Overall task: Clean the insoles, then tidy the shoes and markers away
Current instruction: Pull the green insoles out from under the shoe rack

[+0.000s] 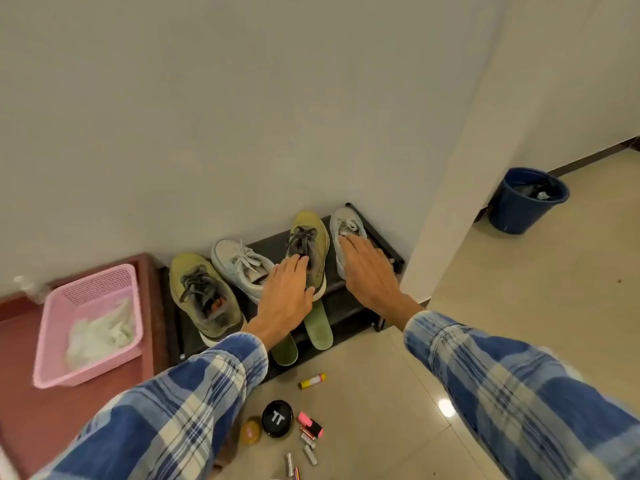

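Four laced shoes: two olive, two grey.

Soft even light, warped edges — floor glare.

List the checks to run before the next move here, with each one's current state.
1. Four shoes on rack: ok.
2. Green insoles back inside shoes: not ok, both lie at the rack's front.
3. Insoles clean: cannot tell.
4. Yellow marker and pink marker put away: not ok, on the floor.
5. Hands free: ok, left hand flat on an olive shoe, right hand flat on a grey shoe.
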